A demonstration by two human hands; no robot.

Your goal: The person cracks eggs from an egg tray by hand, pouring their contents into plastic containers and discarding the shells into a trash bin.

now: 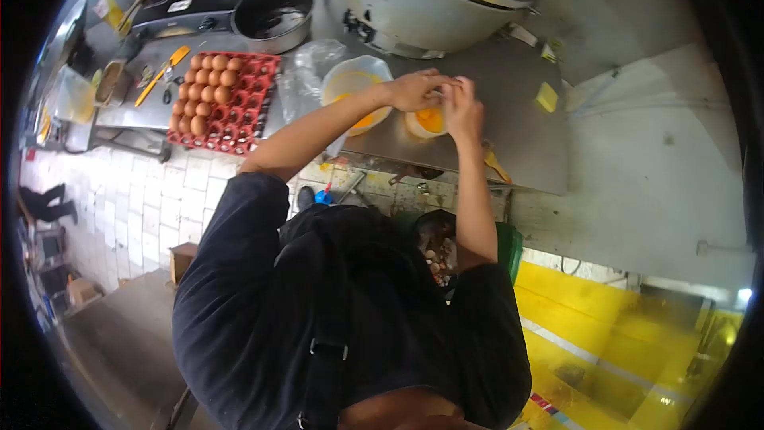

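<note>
My left hand point(414, 91) and my right hand point(464, 111) meet above a small bowl point(415, 127) with orange-yellow yolk point(430, 119) in it. Both are closed, fingertips together around what appears to be an egg, mostly hidden by the fingers. Just left of that bowl stands a larger pale bowl point(356, 68), with more yellow egg inside; my left forearm crosses in front of it. Farther left, a red egg tray point(253, 103) holds several brown eggs point(208, 80) on its left side, and its right-hand cups are bare.
A large rice cooker point(430, 12) and a dark pot point(274, 16) stand behind. Clear plastic bags point(310, 68) lie beside the tray. An orange spatula point(163, 76) is far left, a yellow sponge point(547, 97) right. Below the counter edge, a green bin point(509, 251) holds eggshells.
</note>
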